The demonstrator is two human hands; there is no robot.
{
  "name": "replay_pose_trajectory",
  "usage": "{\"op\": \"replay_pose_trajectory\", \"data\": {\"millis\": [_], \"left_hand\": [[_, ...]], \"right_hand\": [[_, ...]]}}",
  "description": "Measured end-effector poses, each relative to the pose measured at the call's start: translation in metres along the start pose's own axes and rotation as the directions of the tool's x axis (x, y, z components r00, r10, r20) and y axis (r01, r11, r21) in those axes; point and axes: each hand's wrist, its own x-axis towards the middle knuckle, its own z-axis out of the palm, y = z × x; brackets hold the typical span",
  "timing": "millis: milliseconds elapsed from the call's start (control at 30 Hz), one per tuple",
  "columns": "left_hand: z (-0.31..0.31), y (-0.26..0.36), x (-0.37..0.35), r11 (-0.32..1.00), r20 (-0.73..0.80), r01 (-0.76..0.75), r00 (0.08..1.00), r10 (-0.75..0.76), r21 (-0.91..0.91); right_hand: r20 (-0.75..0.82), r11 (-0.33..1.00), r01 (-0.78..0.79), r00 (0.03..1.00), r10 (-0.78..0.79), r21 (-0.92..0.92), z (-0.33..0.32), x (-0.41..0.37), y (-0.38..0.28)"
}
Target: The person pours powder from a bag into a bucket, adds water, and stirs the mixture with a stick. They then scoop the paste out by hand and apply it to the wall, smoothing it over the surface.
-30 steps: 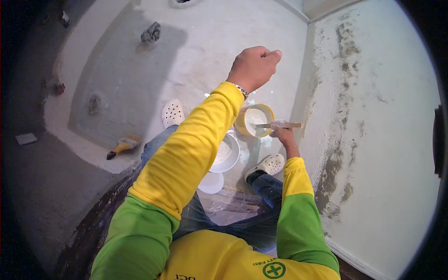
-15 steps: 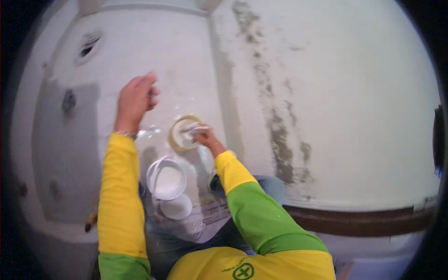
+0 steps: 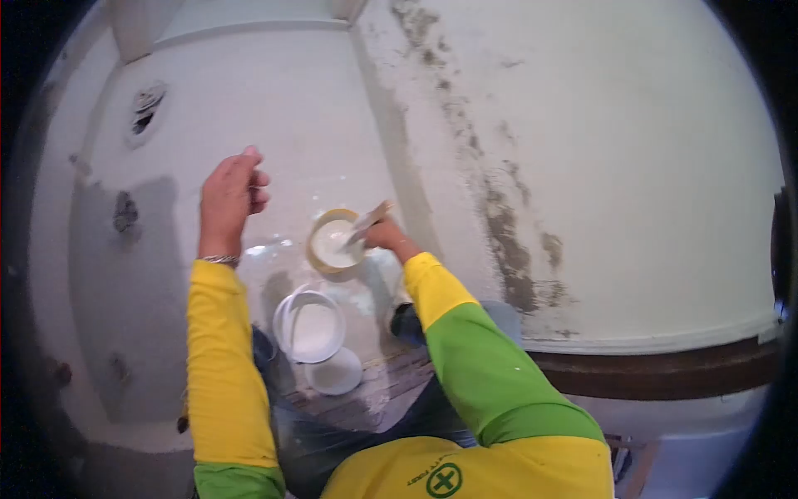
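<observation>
My right hand (image 3: 385,234) is closed round a pale flat-handled tool (image 3: 366,223) that looks like a paintbrush. Its lower end dips into white liquid in a yellow-rimmed tub (image 3: 312,258). To the left, my left hand (image 3: 231,190) hovers with loosely bent fingers partly apart and nothing visible in them. Nearer my body stands a white bucket (image 3: 338,341) with its handle up and white material inside. A round white lid (image 3: 334,376) lies beside that bucket, on the side toward me.
White splashes mark the floor (image 3: 283,108) around the tub. On the right rises a pale wall (image 3: 632,183) with rough grey patches (image 3: 509,245) along its lower part. A drain-like hole (image 3: 145,116) is at the far left. A dark brown strip (image 3: 657,378) runs along the right.
The view has shifted slightly. The tool in my right hand now stands more upright in the tub, its handle raised. My left hand is still raised to the left, a little lower in view.
</observation>
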Motion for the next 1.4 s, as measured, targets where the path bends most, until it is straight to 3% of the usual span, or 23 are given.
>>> {"op": "replay_pose_trajectory", "data": {"millis": [33,67,100,167,200,267,300,367,433,500,567,633,667,800,867,967,1000,1067,1100,1167,1233,1333,1400], "left_hand": [[-0.001,0.0,0.001,1.0,0.004,0.005,1.0,-0.004,-0.019],[-0.001,0.0,0.001,0.999,0.004,0.0,1.0,0.001,-0.035],[-0.001,0.0,0.0,0.999,0.01,-0.004,1.0,0.004,-0.054],[-0.001,-0.001,-0.001,1.0,0.0,0.007,1.0,-0.007,-0.028],[-0.001,-0.002,-0.001,1.0,0.026,0.006,1.0,-0.006,-0.007],[-0.002,0.0,-0.003,1.0,0.044,0.004,0.999,-0.004,0.007],[-0.003,0.002,-0.003,1.0,0.035,-0.001,0.999,0.001,0.012],[-0.004,0.002,-0.002,1.0,0.028,0.005,1.0,-0.005,0.006],[-0.002,0.0,-0.001,1.0,0.025,0.006,1.0,-0.006,-0.022],[0.001,-0.001,0.0,0.999,0.027,0.006,1.0,-0.005,-0.051],[0.002,-0.002,0.0,0.998,0.028,0.035,0.999,-0.034,-0.06],[-0.002,-0.001,-0.001,1.0,0.043,0.026,0.999,-0.026,-0.008],[-0.003,0.001,-0.001,1.0,0.034,0.021,0.999,-0.021,-0.004],[-0.001,0.001,0.001,1.0,0.035,0.03,0.999,-0.03,0.0],[0.003,0.0,0.0,1.0,0.046,0.03,0.998,-0.03,0.007],[0.0,-0.001,0.0,1.0,0.062,0.03,0.998,-0.03,-0.001],[-0.003,0.001,-0.001,1.0,0.046,0.026,0.999,-0.026,0.006],[-0.006,0.0,0.001,1.0,0.041,0.023,0.999,-0.023,-0.003],[-0.004,-0.001,0.001,1.0,0.055,0.023,0.998,-0.023,-0.005],[0.0,-0.002,0.001,1.0,0.045,0.014,0.999,-0.014,0.001],[0.004,-0.004,0.001,1.0,0.077,0.028,0.997,-0.029,0.009],[0.005,-0.005,0.002,1.0,0.042,0.014,0.999,-0.014,0.004],[0.003,-0.006,0.0,1.0,0.047,-0.003,0.999,0.002,0.024]], "right_hand": [[-0.228,0.995,-0.044,0.972,0.063,0.087,-0.001,-0.008,-0.02],[-0.421,0.967,0.249,0.873,-0.245,-0.048,0.009,0.009,0.002],[-0.408,0.964,0.265,0.877,-0.253,-0.028,0.018,0.005,-0.007],[-0.131,0.863,0.286,0.958,-0.255,0.417,0.027,-0.014,-0.027],[-0.123,0.857,0.286,0.958,-0.258,0.428,0.025,-0.015,-0.022],[0.119,0.893,0.434,0.899,-0.421,-0.116,0.014,-0.012,-0.009],[0.122,0.889,0.443,0.894,-0.431,-0.111,0.006,-0.011,-0.009],[-0.2,0.991,0.098,0.973,-0.114,-0.09,-0.006,-0.009,-0.013],[-0.294,0.992,0.072,0.955,-0.039,0.103,0.011,-0.005,-0.014],[-0.15,0.834,0.552,0.826,-0.544,0.018,0.026,-0.008,-0.019],[-0.075,0.861,0.509,0.859,-0.507,0.004,0.024,-0.011,-0.016],[0.127,0.989,0.146,0.981,-0.144,-0.006,0.008,-0.007,-0.01],[0.066,0.994,0.082,0.995,-0.077,-0.071,-0.006,-0.012,-0.016],[-0.336,0.892,0.381,0.896,-0.291,0.244,0.031,0.023,0.017],[-0.12,0.869,0.411,0.912,-0.393,0.276,0.04,-0.001,-0.012],[0.118,0.922,-0.006,0.992,-0.043,0.387,0.018,-0.026,-0.026],[0.109,0.926,-0.004,0.993,-0.041,0.377,0.009,-0.019,-0.018],[-0.148,0.982,0.079,0.983,-0.105,-0.169,-0.005,-0.003,0.007],[-0.16,0.983,0.07,0.982,-0.097,-0.17,0.0,0.001,0.016],[-0.331,0.912,0.107,0.943,0.033,0.396,0.026,0.018,0.019],[-0.124,0.842,0.186,0.982,-0.142,0.507,0.044,0.013,0.014],[0.039,0.86,0.073,0.993,-0.107,0.505,0.015,-0.029,-0.024],[-0.089,0.985,0.167,0.982,-0.169,-0.034,-0.003,-0.024,-0.016]]}}
